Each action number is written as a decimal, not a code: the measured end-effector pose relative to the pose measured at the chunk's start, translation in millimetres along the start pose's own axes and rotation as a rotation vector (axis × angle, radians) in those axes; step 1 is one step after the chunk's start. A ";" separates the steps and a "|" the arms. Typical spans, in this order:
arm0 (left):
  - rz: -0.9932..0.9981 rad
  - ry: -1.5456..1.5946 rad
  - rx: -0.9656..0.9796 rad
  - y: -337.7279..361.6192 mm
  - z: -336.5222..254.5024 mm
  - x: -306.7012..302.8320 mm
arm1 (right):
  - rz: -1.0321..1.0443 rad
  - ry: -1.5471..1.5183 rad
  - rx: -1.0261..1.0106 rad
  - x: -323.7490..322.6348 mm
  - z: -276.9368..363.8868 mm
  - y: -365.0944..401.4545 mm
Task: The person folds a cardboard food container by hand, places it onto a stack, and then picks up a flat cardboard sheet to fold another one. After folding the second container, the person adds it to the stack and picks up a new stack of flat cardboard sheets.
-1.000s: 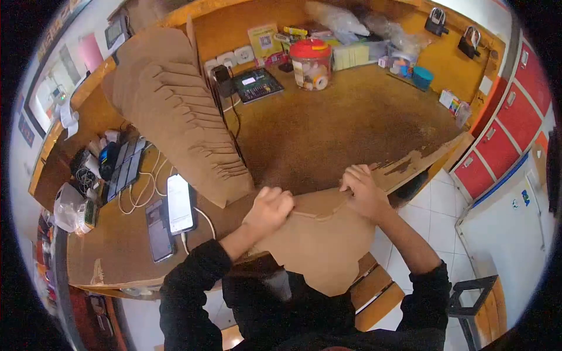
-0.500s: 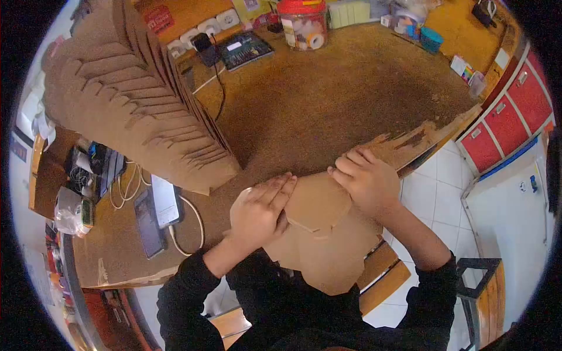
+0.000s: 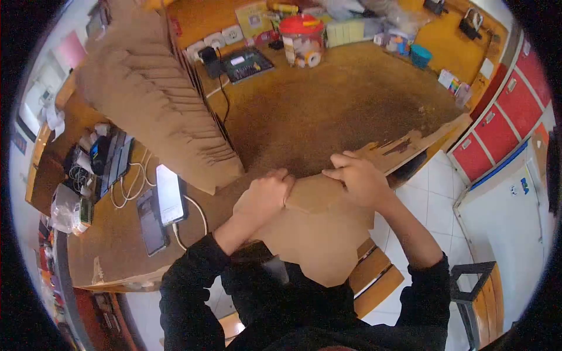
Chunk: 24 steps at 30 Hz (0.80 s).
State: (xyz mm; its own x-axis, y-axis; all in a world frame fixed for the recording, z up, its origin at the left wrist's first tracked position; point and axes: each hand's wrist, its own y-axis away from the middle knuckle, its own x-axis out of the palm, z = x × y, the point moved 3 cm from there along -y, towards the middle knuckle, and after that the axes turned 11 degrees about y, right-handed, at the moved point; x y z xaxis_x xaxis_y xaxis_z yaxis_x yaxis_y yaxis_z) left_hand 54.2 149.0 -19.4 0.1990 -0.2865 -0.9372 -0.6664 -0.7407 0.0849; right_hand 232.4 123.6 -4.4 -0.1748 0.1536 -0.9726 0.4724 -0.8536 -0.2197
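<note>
A flat brown piece of cardboard [image 3: 319, 240] with angular cut edges lies at the table's near edge and hangs out over my lap. Its upper flap [image 3: 319, 193] is folded and seen at a slant. My left hand [image 3: 266, 196] grips the flap's left side, fingers curled over it. On the right side, my right hand [image 3: 357, 178] is closed on the flap's far corner, thumb and fingers bent. The fingertips of both hands are partly hidden.
A tall stack of folded brown cardboard [image 3: 170, 111] leans over the left of the table [image 3: 328, 117]. Two phones [image 3: 170, 196] and white cables lie beside it. A red-lidded tub [image 3: 301, 41] stands at the back. A wooden seat [image 3: 380, 275] is below right.
The flap, broad and flat before, now looks narrower and tilted. My right hand's fingers have closed tighter at its corner, and my left hand has curled. The whole view has shifted slightly.
</note>
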 end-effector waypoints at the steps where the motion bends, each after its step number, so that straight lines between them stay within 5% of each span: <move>1: -0.018 -0.016 0.015 -5.2 2.7 -2.4 | -0.030 -0.027 -0.006 5.3 -4.0 -2.8; 4: -0.105 0.045 0.000 -17.2 17.4 -5.7 | -0.256 -0.061 0.178 28.1 -22.3 -12.4; 8: -0.153 0.539 0.060 -30.8 33.3 -15.1 | -0.276 0.102 0.128 -10.5 -19.4 -13.8; 10: -0.374 0.785 0.032 -18.7 31.7 -16.2 | -0.642 0.105 0.502 -27.5 -26.1 9.1; 11: -0.382 0.775 0.048 -13.2 27.6 -16.2 | -0.661 0.113 0.500 -22.5 -36.6 16.6; 13: -0.522 0.870 0.054 3.9 10.2 -19.6 | -0.417 -0.344 0.534 12.8 -70.8 23.4; 18: -0.603 1.307 0.014 7.1 -2.3 8.6 | -0.430 -0.294 0.527 19.9 -84.9 11.7; 20: -1.202 0.774 0.249 10.3 9.3 5.7 | -0.365 -0.341 0.517 18.6 -80.4 5.8; 21: -1.205 0.769 0.249 13.5 7.1 2.7 | -0.330 -0.397 0.537 19.7 -78.5 2.9; 23: -1.110 -0.312 0.147 18.3 -12.3 -2.6 | -0.303 -0.451 0.550 19.4 -77.4 -5.3; 24: -1.113 -0.314 0.146 17.0 -17.6 -8.0 | -0.269 -0.418 0.580 23.4 -79.3 -9.3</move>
State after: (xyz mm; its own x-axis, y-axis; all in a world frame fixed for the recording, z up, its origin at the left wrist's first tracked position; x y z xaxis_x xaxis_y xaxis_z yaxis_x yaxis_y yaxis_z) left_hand 53.9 128.1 -4.5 0.5528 0.6563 -0.5135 -0.3157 -0.4053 -0.8579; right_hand 292.5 174.6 -31.2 -0.5868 0.2903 -0.7559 -0.1417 -0.9559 -0.2571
